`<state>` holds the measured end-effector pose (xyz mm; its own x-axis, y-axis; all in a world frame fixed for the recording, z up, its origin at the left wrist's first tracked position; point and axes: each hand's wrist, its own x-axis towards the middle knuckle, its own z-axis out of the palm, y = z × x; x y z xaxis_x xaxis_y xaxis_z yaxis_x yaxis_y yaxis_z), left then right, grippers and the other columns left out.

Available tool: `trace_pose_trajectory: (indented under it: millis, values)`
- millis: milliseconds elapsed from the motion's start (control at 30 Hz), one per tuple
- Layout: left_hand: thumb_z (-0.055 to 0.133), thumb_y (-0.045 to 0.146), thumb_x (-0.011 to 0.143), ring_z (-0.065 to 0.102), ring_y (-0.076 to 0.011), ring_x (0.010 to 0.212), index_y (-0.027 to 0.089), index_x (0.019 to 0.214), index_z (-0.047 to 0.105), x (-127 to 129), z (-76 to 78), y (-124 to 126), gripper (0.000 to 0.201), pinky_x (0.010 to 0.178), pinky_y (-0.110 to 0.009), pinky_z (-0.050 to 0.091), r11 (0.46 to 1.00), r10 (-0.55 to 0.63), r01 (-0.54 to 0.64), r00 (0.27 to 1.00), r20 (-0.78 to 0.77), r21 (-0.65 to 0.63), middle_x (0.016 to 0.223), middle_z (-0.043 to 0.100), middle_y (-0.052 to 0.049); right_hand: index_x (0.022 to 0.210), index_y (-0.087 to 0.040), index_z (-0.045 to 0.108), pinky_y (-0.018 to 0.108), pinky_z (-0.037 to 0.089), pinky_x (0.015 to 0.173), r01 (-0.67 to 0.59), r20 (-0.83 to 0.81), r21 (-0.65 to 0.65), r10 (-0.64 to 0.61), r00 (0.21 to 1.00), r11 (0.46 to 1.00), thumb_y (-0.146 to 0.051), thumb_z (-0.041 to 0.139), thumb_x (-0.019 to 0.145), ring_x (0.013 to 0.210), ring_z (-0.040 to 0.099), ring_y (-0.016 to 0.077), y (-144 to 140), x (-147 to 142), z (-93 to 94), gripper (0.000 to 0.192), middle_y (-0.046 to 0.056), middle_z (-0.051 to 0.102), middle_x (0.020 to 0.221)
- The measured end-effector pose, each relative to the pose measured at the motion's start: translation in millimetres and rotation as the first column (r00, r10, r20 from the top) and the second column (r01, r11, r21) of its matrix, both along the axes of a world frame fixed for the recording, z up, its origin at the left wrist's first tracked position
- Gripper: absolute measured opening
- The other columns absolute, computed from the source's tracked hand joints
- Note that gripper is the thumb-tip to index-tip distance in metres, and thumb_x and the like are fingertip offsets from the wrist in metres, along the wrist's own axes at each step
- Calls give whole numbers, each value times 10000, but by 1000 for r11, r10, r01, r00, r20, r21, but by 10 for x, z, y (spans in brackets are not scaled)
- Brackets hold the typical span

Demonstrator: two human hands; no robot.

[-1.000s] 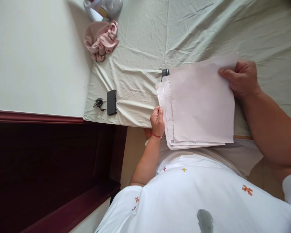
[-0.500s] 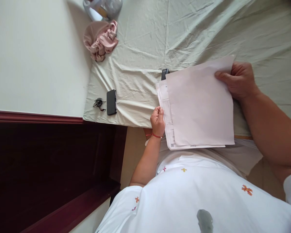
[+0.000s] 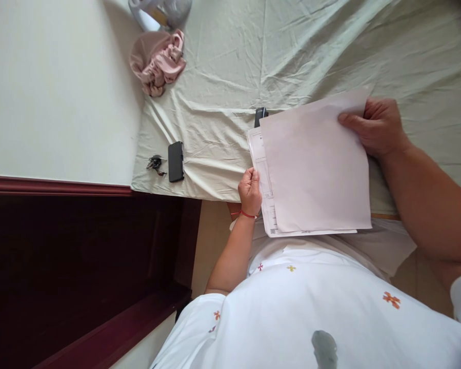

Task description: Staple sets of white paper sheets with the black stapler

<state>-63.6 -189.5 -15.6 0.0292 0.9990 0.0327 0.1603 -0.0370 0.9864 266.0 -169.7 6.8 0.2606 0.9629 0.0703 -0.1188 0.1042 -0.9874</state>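
Note:
A stack of white paper sheets (image 3: 315, 169) lies at the near edge of a bed covered with a pale green sheet (image 3: 292, 56). My right hand (image 3: 376, 125) pinches the far right corner of the top blank sheet. My left hand (image 3: 249, 190), with a red thread at the wrist, grips the left edge of the printed sheets below. A dark object (image 3: 260, 116), possibly a stapler, pokes out from behind the stack's far left corner.
A black phone (image 3: 175, 161) and a bunch of keys (image 3: 155, 164) lie near the bed's left edge. Pink crumpled cloth (image 3: 158, 60) and a plastic bag (image 3: 159, 11) sit further back by the white wall (image 3: 57, 87). A dark red wooden frame (image 3: 80, 256) runs at the left.
My right hand has slid the top blank sheet leftward over the stack, covering more of the printed sheets. My left hand has stayed in place.

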Motion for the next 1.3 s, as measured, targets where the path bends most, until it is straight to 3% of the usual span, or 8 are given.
trace_pose_trajectory:
  millis: [300,500,667,767,1067,1300]
  values:
    - [599,694,985,646,-171,855,223,1018,716,-1,-2,-12,487,845,-277,534,1000,-10,11,999,-47,15,896,699,-23,859,-132,773,323,546,631,11,80,-32,-8,997,999,-592,949,735,645,640,86,-18,18,-38,508,30,744,817]
    - [609,716,970,551,-143,745,215,945,706,20,40,-17,511,728,-253,465,999,20,-16,995,-93,47,800,639,-1,780,-156,719,270,453,540,-11,55,3,11,998,1000,-663,965,657,590,543,64,9,12,-46,577,-3,658,721]
    - [616,718,961,592,-159,782,217,972,719,37,42,-7,511,776,-273,481,998,44,-39,994,-105,50,834,680,-13,779,-191,678,250,358,544,142,195,130,-166,967,981,-619,911,774,587,432,48,87,62,-116,487,-34,554,672]
    - [626,700,962,618,-164,809,216,997,723,33,25,-6,495,802,-276,495,999,40,-38,996,-84,31,874,705,-21,718,-198,636,235,284,483,203,170,140,-226,959,969,-573,896,809,502,374,33,126,93,-153,465,-53,472,570]
    - [642,664,966,628,-151,818,217,981,718,23,-9,0,454,814,-256,517,1000,27,-27,999,-20,4,866,691,-8,757,-213,673,231,242,379,9,-12,21,-8,1000,1000,-393,972,692,463,417,43,87,19,-90,354,-36,535,601]
    - [649,680,956,643,-156,825,215,1015,736,19,-27,0,477,820,-267,535,999,37,-37,999,-16,-8,885,711,-18,770,-235,675,241,213,374,19,-82,11,-18,997,1000,-368,945,681,473,402,52,102,36,-102,314,-34,528,613]
